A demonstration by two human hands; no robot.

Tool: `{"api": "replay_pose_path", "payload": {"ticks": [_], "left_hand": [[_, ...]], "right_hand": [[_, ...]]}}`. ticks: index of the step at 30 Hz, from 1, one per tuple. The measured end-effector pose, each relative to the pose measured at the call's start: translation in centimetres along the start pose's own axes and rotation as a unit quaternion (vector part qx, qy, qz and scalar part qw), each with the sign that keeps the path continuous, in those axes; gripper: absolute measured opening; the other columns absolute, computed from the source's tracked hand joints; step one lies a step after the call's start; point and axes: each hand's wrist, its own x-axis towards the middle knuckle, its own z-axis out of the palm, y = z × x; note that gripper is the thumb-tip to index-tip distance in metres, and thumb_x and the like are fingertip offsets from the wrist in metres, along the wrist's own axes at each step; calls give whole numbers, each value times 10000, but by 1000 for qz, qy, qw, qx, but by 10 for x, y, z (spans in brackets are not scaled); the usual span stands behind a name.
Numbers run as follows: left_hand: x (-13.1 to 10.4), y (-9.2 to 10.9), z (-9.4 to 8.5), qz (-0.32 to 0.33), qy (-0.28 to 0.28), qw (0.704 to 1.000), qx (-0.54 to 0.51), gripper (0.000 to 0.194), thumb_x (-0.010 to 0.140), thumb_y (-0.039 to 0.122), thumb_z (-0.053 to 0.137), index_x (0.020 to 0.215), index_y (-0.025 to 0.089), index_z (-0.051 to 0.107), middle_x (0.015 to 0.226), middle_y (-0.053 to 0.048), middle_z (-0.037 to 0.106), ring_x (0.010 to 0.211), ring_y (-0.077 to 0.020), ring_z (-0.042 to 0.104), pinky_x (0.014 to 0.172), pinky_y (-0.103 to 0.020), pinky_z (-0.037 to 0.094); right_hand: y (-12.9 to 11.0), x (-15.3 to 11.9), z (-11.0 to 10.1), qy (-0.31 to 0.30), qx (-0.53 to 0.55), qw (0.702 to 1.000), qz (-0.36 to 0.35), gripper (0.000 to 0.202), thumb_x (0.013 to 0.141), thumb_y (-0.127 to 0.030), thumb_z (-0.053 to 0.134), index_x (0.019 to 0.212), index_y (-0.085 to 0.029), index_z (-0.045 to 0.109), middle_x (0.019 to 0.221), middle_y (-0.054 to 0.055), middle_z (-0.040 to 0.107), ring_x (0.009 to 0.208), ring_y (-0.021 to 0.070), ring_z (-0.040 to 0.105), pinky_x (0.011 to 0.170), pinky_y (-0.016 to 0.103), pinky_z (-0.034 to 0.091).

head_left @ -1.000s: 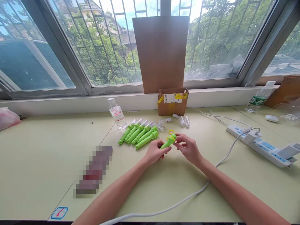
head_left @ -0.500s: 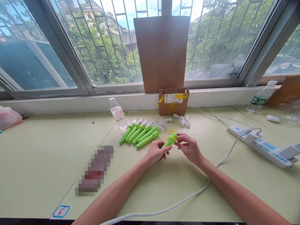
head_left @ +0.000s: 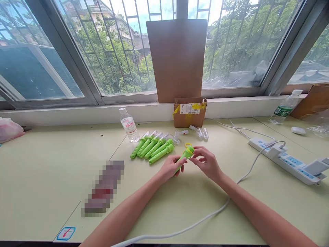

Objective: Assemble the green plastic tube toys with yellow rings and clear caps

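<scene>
My left hand [head_left: 172, 166] is wrapped round a green plastic tube [head_left: 186, 154] with a threaded end, held tilted up to the right. Fingers of my right hand [head_left: 207, 162] curl closed at that threaded end, touching it from the right; a thin yellow band shows below the thread. Just behind the tube lies a yellow ring [head_left: 188, 144]. To the left, several similar green tubes [head_left: 151, 147] lie side by side on the table, some with clear tips. Clear plastic caps [head_left: 202, 133] and small white-tipped clear parts [head_left: 180, 133] lie farther back.
A water bottle [head_left: 129, 126] stands behind the green tubes, and a cardboard box [head_left: 190, 118] is by the sill. At right lies a power strip [head_left: 288, 159]; its white cable [head_left: 205, 218] crosses under my right forearm. A pixelated object [head_left: 104, 188] lies left.
Both hands stay nearly in place round the green tube. My right thumb has shifted slightly left along its threaded end, and the view has moved a little.
</scene>
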Motion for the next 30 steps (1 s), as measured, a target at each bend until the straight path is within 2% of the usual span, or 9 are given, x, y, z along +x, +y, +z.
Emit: {"api": "replay_pose_path", "payload": {"ticks": [6,9,13,19,24,30], "left_hand": [[-2,-1,3,-13,-20,999,-40,384,811,535,526,842,155,559,543,28,566,311,-42,349,316,-177,221],[-3,1,4,-19,-8,999,-44,366,754,497,625,895,185,497,541,48,585,297,-36,342,316,-161,213],[-3,4,3,-19,7,998,-54,378,717,471,671,836,190,448,570,27,620,309,-49,396,318,-159,240],[0,3,2,-6,23,999,-43,373,725,495,651,788,152,520,754,-77,691,492,-124,603,374,-179,356],[1,1,3,10,24,999,-22,409,754,529,600,864,135,591,789,-79,689,505,-119,607,382,-180,367],[0,0,4,-3,4,1000,-26,451,796,571,525,908,140,592,777,-63,665,468,-96,557,338,-167,330]], "right_hand": [[-2,-1,0,-4,15,1000,-1,138,785,-304,660,853,-206,590,1106,68,585,741,145,650,487,235,558],[-2,-1,1,-1,21,1000,-4,117,810,-306,632,857,-205,599,1108,70,584,731,141,645,512,259,577],[0,-2,1,2,17,1000,-7,130,822,-330,618,859,-205,615,1099,78,589,735,149,636,531,287,595],[2,-2,0,9,9,1000,-5,174,825,-372,613,841,-198,623,1070,86,594,703,145,627,524,296,604],[2,-1,-1,7,6,1000,-8,164,834,-361,606,863,-204,642,1059,78,590,695,138,623,530,301,608],[3,-1,-1,11,18,1000,-8,188,831,-387,607,877,-207,635,1062,75,585,718,149,634,529,301,613]]}}
